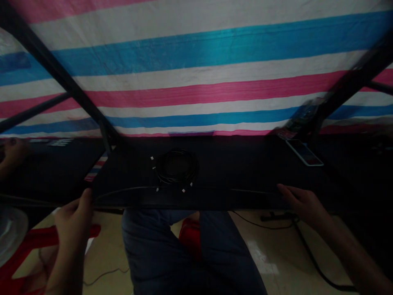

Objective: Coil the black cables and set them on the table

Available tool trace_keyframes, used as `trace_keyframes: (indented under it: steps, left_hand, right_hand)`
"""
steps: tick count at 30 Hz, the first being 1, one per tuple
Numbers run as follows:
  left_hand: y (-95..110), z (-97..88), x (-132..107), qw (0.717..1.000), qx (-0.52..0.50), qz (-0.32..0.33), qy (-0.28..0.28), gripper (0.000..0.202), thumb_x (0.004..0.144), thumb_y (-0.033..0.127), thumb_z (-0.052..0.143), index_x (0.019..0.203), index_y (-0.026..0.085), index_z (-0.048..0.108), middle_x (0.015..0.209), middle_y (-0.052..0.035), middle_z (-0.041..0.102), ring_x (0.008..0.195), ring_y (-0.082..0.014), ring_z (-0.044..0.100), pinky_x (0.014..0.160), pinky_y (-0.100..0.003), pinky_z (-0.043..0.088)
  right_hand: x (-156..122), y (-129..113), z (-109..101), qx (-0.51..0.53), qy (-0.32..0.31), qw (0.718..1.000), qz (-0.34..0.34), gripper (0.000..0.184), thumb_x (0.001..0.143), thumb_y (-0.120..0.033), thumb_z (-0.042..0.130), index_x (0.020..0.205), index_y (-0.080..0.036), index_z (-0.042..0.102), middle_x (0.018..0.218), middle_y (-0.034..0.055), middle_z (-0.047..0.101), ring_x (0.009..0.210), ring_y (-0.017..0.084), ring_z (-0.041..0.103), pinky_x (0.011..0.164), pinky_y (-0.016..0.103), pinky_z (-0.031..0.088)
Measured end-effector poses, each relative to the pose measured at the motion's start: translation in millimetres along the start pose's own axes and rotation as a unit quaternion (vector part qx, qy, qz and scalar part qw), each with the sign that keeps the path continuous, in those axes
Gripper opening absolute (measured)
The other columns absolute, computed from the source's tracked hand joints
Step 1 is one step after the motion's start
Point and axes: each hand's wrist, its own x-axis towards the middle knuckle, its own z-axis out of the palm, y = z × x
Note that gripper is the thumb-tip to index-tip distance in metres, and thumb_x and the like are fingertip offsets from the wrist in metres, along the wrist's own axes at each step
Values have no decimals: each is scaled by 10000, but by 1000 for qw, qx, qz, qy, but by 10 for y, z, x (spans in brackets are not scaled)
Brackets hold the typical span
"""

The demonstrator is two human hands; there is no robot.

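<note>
A thin dark cable runs nearly straight across the front of the black table, between my two hands. My left hand is closed on it at the table's front left edge, thumb pressed against the fingers. My right hand pinches the cable's other visible stretch at the front right. Behind the cable lies a coil of black cables on the tabletop, with several small white tips sticking out around it. Dim light makes the middle of the stretched cable hard to follow.
A phone lies at the right, near a clear plastic bottle. Dark metal frame bars slant on both sides before a striped sheet. At the left, another person's hand rests over the neighbouring table. A red stool stands below.
</note>
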Motion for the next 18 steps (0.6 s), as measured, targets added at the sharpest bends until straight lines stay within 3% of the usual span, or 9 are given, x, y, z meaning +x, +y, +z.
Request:
trace_keyframes:
  steps: [3, 6, 8, 10, 12, 15, 18]
  left_hand:
    - [37, 112, -80, 997, -57, -13, -60, 397, 905, 461, 609, 618, 191, 555, 486, 46, 443, 482, -120, 401, 446, -228, 318]
    - [80, 306, -190, 982, -125, -17, -142, 440, 922, 514, 581, 627, 189, 552, 482, 45, 435, 450, -111, 401, 423, -217, 306]
    - [137, 471, -305, 957, -213, -13, -197, 465, 922, 576, 567, 665, 189, 567, 485, 54, 417, 431, -106, 388, 405, -208, 299]
    - [239, 635, -467, 915, -315, -6, -253, 471, 902, 617, 587, 697, 193, 575, 480, 70, 388, 407, -98, 352, 391, -208, 300]
    - [381, 765, -660, 876, -372, -2, -307, 404, 899, 554, 635, 719, 196, 584, 475, 81, 383, 397, -95, 339, 405, -215, 335]
    - [606, 857, -938, 853, -360, 69, -371, 382, 944, 479, 618, 705, 182, 635, 582, 5, 573, 567, -142, 560, 585, -258, 491]
    - [751, 849, -1131, 835, -319, 151, -423, 302, 935, 400, 651, 758, 172, 741, 808, -62, 714, 797, -181, 669, 756, -279, 535]
  right_hand:
    - [-65, -209, 32, 53, -37, 998, 11, 669, 814, -813, 511, 624, -188, 654, 523, 24, 542, 472, 157, 484, 436, 266, 371]
    - [-137, -456, 103, 100, -94, 991, 0, 641, 819, -807, 520, 635, -198, 605, 534, -6, 484, 472, 132, 424, 418, 245, 334]
    - [-196, -615, 183, 136, -127, 983, 2, 595, 801, -780, 579, 684, -198, 608, 556, -27, 463, 475, 117, 390, 413, 234, 312]
    - [-267, -759, 289, 188, -154, 970, 12, 558, 808, -744, 617, 733, -191, 617, 577, -41, 442, 486, 105, 370, 425, 225, 301]
    - [-347, -885, 418, 260, -178, 949, 23, 536, 842, -717, 614, 778, -184, 626, 581, -54, 411, 488, 96, 352, 439, 219, 287]
    - [-476, -1059, 631, 358, -220, 907, 25, 523, 875, -696, 603, 813, -178, 634, 558, -68, 383, 467, 86, 329, 441, 220, 261]
    - [-614, -1235, 839, 401, -251, 881, 22, 528, 881, -702, 599, 806, -180, 630, 525, -67, 407, 450, 92, 350, 439, 225, 278]
